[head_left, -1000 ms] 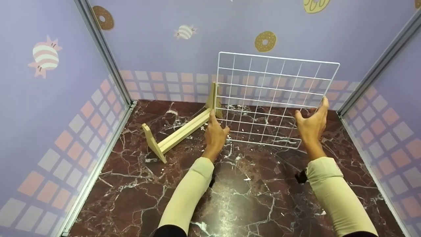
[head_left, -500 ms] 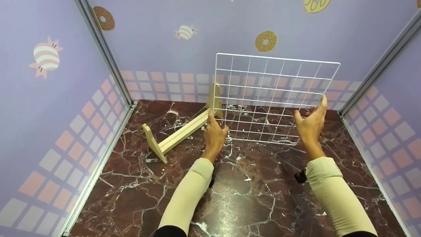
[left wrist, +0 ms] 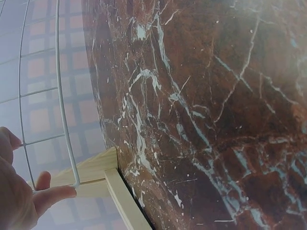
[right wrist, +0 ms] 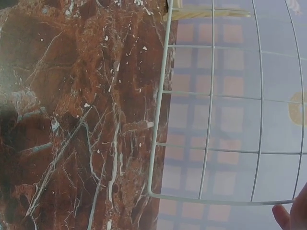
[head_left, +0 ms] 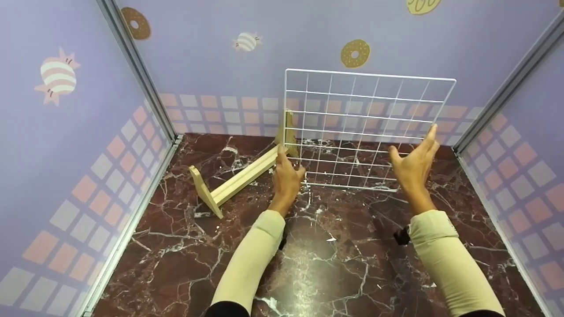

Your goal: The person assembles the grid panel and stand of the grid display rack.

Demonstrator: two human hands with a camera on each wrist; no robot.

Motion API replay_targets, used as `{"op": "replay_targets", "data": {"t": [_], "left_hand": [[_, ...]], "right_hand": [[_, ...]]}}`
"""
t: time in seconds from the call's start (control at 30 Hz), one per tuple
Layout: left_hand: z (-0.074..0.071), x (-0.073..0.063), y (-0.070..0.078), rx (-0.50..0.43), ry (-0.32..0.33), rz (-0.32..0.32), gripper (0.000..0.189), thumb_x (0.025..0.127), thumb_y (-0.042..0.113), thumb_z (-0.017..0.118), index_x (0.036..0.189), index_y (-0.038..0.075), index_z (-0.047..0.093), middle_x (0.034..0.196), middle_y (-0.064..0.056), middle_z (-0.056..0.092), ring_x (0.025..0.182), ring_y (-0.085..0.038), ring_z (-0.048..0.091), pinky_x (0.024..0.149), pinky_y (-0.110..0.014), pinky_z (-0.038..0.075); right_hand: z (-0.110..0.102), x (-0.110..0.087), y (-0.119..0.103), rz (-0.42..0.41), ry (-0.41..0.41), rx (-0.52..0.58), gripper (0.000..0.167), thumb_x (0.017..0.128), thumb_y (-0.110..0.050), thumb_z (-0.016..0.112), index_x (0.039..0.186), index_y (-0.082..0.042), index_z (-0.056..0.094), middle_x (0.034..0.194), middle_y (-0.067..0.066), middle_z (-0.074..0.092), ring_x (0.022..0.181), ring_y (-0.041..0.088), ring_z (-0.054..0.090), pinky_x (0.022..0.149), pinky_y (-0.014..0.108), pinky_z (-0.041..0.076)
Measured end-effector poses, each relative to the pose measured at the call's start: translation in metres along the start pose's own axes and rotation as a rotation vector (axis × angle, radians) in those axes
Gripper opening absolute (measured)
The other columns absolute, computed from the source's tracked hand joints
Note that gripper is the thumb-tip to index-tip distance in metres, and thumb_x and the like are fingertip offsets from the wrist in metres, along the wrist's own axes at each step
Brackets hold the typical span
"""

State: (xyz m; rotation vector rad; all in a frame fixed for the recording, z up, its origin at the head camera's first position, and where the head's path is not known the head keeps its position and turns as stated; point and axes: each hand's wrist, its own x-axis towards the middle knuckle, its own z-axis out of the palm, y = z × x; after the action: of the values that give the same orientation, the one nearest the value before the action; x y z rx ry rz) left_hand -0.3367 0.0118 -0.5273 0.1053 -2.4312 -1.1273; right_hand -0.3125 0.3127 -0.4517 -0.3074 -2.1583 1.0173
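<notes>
Compared with 1 second ago in the head view, the white wire panel (head_left: 361, 133) has shifted toward the wooden stand (head_left: 246, 176): its left edge, earlier right of the tip of the stand's far upright, now passes left of it. The left hand (head_left: 286, 178) and right hand (head_left: 414, 169) have shifted slightly standward too.

No lettering, label, brand, number or sign can be read in the head view or either wrist view.
</notes>
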Motion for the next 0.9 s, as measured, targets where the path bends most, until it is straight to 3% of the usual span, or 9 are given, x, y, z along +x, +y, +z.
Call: {"op": "replay_targets", "data": {"t": [0.13,0.37,0.53,0.77,0.9], "left_hand": [[-0.001,0.003,0.001,0.011,0.021,0.019,0.088,0.084,0.021,0.078,0.156,0.011,0.029,0.122,-0.018,0.068,0.089,-0.042,0.072,0.077,-0.051,0.059],[-0.003,0.003,0.002,-0.026,0.003,0.026,0.091,0.083,0.019,0.079,0.158,0.011,0.026,0.128,-0.019,0.066,0.095,-0.041,0.071,0.081,-0.049,0.060],[-0.002,0.003,0.002,0.005,0.031,0.033,0.089,0.083,0.020,0.078,0.156,0.012,0.028,0.119,-0.018,0.069,0.088,-0.041,0.072,0.075,-0.050,0.059],[-0.003,0.004,0.003,-0.019,0.048,0.052,0.090,0.081,0.017,0.079,0.155,0.010,0.029,0.136,-0.011,0.065,0.094,-0.039,0.072,0.077,-0.049,0.060],[-0.003,0.003,0.003,-0.013,0.060,0.050,0.090,0.081,0.018,0.079,0.155,0.011,0.029,0.133,-0.012,0.066,0.093,-0.040,0.072,0.077,-0.050,0.060]], "right_hand": [[0.000,0.000,0.000,-0.029,0.031,-0.002,0.110,0.082,-0.021,0.082,0.164,-0.011,0.008,0.146,0.026,0.036,0.135,0.037,0.042,0.124,0.040,0.031],[0.002,-0.002,-0.005,-0.075,0.093,-0.008,0.108,0.080,-0.020,0.083,0.163,-0.006,0.014,0.147,0.025,0.034,0.138,0.035,0.036,0.126,0.038,0.027],[0.004,-0.005,-0.010,-0.124,0.117,-0.047,0.106,0.079,-0.023,0.084,0.162,-0.005,0.019,0.147,0.025,0.032,0.138,0.038,0.033,0.124,0.042,0.025],[0.008,-0.010,-0.021,-0.144,0.109,-0.116,0.101,0.080,-0.030,0.083,0.160,-0.009,0.025,0.158,0.023,0.023,0.142,0.041,0.026,0.122,0.047,0.018],[0.011,-0.014,-0.028,-0.174,0.098,-0.114,0.098,0.081,-0.031,0.082,0.159,-0.011,0.027,0.159,0.023,0.021,0.142,0.042,0.025,0.122,0.049,0.017]]}}
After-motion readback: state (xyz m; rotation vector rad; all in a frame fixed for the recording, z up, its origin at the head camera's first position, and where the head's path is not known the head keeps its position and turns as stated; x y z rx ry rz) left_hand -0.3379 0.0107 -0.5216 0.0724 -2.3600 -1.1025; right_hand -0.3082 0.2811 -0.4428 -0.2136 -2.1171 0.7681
